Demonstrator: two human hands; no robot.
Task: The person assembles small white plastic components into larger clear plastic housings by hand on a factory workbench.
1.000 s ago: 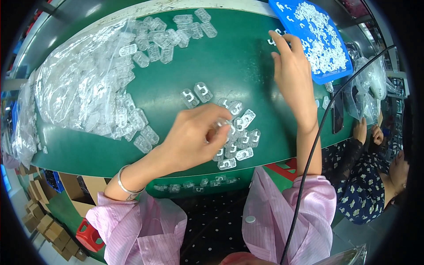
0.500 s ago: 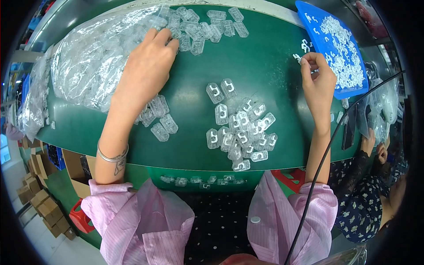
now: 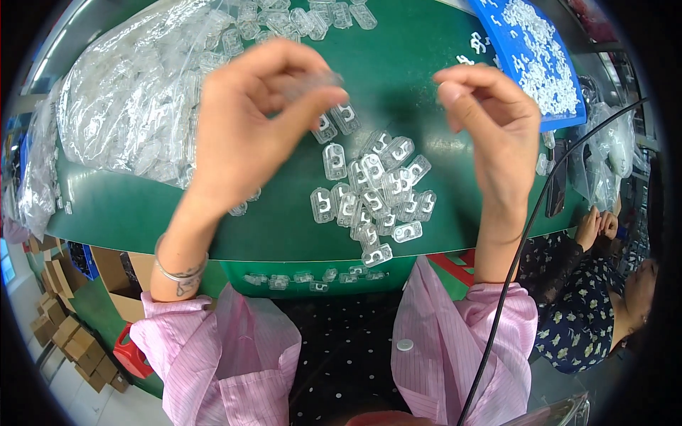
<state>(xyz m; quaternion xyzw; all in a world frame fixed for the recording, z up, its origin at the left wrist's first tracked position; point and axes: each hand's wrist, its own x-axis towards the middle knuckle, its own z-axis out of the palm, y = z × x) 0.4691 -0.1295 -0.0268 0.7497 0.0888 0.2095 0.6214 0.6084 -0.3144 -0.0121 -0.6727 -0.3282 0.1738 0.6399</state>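
My left hand point(image 3: 245, 124) is raised over the table with a small clear plastic shell point(image 3: 312, 84) between thumb and fingers, smeared by motion. To its right, my right hand point(image 3: 497, 131) has thumb and index finger pinched together; whatever they hold is too small to make out. Between and below the hands lies a pile of clear shells with white hooked pieces in them point(image 3: 373, 170). Loose clear shells point(image 3: 305, 25) lie at the far side. Small white hooked plastic pieces point(image 3: 540, 67) fill a blue tray point(image 3: 495, 35) at the far right, and several lie beside it.
A large clear bag of shells point(image 3: 128, 99) covers the table's left. A black cable point(image 3: 522, 248) runs down in front of my right forearm. A phone point(image 3: 556, 188) lies near the right edge, where another person's hands point(image 3: 597, 224) rest. More shells point(image 3: 320, 277) sit on a green ledge below.
My left hand has come from the loose shells toward the middle, bringing a clear shell. My right hand has moved left, away from the tray. The whole view has shifted slightly.
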